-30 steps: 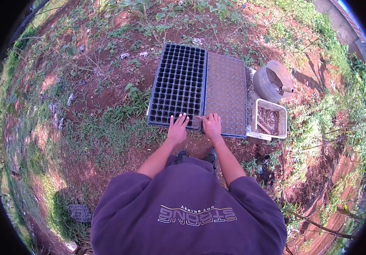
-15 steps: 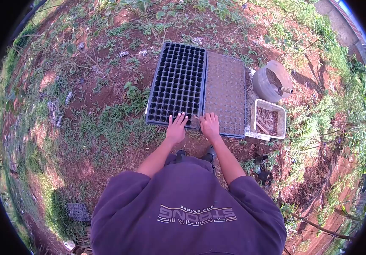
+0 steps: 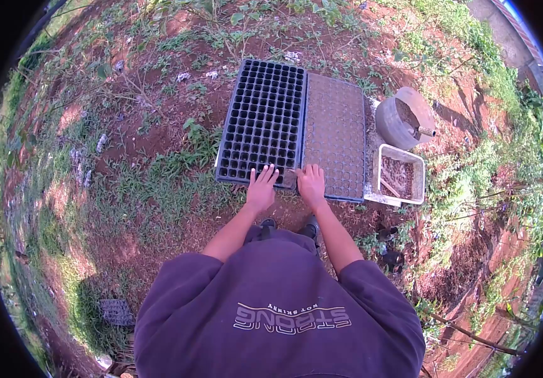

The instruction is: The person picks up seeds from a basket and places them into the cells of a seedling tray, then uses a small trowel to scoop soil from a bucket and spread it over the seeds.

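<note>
A black seedling tray (image 3: 265, 107) with rows of hollow cells lies on the ground in front of me. Beside it, on the right, a second seedling tray (image 3: 334, 132) has its cells filled with brown soil. My left hand (image 3: 261, 190) rests on the near edge of the black tray, fingers spread. My right hand (image 3: 311, 185) is at the near corner where both trays meet, its fingers bent and close together; whatever they hold is hidden. A patch of brown soil (image 3: 289, 179) shows between the hands, in the black tray's near right corner.
On the right stands a translucent bucket (image 3: 388, 123) with soil and a handled tool in it. Nearer me is a white rectangular tub (image 3: 382, 170) holding dark material and a stick. Weeds and red earth surround the trays. My shoes (image 3: 310, 228) are just below.
My hands stay almost in place, the left fingers shifting slightly. More brown soil shows between the hands at the black tray's corner.
</note>
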`<state>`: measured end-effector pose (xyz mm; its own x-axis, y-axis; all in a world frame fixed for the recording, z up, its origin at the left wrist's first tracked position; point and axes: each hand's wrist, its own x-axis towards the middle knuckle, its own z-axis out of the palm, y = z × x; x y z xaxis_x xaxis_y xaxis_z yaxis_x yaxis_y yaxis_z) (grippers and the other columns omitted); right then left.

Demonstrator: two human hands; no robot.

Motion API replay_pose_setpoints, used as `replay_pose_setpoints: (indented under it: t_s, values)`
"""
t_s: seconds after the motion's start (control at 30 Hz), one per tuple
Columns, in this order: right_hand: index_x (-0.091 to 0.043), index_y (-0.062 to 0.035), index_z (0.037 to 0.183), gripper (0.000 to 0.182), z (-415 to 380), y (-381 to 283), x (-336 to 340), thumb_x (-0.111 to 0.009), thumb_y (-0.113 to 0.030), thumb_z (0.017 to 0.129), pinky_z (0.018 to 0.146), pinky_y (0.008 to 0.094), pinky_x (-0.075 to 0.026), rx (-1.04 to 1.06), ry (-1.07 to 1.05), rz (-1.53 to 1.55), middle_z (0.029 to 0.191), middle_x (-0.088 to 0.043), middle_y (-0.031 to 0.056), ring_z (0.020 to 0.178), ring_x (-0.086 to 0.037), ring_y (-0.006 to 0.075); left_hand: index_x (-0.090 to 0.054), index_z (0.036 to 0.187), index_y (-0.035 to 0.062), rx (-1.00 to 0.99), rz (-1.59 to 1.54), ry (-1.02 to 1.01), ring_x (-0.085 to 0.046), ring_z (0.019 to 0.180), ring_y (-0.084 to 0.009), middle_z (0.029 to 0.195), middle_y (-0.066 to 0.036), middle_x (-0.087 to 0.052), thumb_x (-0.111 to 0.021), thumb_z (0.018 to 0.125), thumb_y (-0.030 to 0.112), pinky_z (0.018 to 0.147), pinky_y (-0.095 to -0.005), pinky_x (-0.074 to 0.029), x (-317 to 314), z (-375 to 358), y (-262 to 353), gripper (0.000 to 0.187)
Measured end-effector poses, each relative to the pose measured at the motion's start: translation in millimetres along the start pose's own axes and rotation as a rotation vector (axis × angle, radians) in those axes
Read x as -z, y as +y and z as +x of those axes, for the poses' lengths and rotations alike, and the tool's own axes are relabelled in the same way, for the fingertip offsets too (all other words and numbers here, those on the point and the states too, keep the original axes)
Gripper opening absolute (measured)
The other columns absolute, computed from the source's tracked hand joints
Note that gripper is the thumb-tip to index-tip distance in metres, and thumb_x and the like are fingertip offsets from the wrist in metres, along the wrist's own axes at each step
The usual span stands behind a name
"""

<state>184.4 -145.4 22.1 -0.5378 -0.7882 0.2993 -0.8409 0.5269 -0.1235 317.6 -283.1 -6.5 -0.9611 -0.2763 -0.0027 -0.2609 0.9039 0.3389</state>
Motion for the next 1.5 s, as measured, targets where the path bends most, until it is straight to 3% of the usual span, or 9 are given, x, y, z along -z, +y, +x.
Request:
replay_pose_setpoints:
  t_s: [0.67,1.17,1.5]
  values:
    - [-0.069,-0.0118,0.094,0.017,-3,-5,1,-0.063,-0.012,0.077,0.08,0.0386,-0.039,-0.062,0.04,0.087,0.089,-0.054,0.0083,0.092,-0.049,0.0259,-0.04,0.14,0.0103,0.011,-0.007,-0.018,-0.028,0.14,-0.0234,0.15,-0.009,-0.031,-0.054,0.082,0.011,0.114,-0.0539,-0.013,2,0,1,0.059]
    - [-0.069,-0.0121,0.093,0.017,-4,-8,-4,-0.061,-0.013,0.078,0.08,0.0392,-0.039,-0.107,-0.066,0.017,0.089,-0.054,0.0089,0.091,-0.05,0.0269,-0.039,0.141,0.0107,0.013,-0.017,-0.025,-0.027,0.14,-0.0235,0.15,-0.009,-0.031,-0.053,0.082,0.011,0.115,-0.0537,-0.012,4,-2,2,0.06]
    - [-0.069,-0.0124,0.096,0.018,-12,-7,-5,-0.056,-0.011,0.083,0.078,0.0403,-0.039,-0.224,0.063,0.133,0.087,-0.052,0.0083,0.088,-0.05,0.0275,-0.039,0.14,0.0111,0.012,-0.024,-0.005,-0.027,0.14,-0.0235,0.15,-0.008,-0.031,-0.053,0.082,0.012,0.115,-0.0538,-0.012,0,-1,0,0.06]
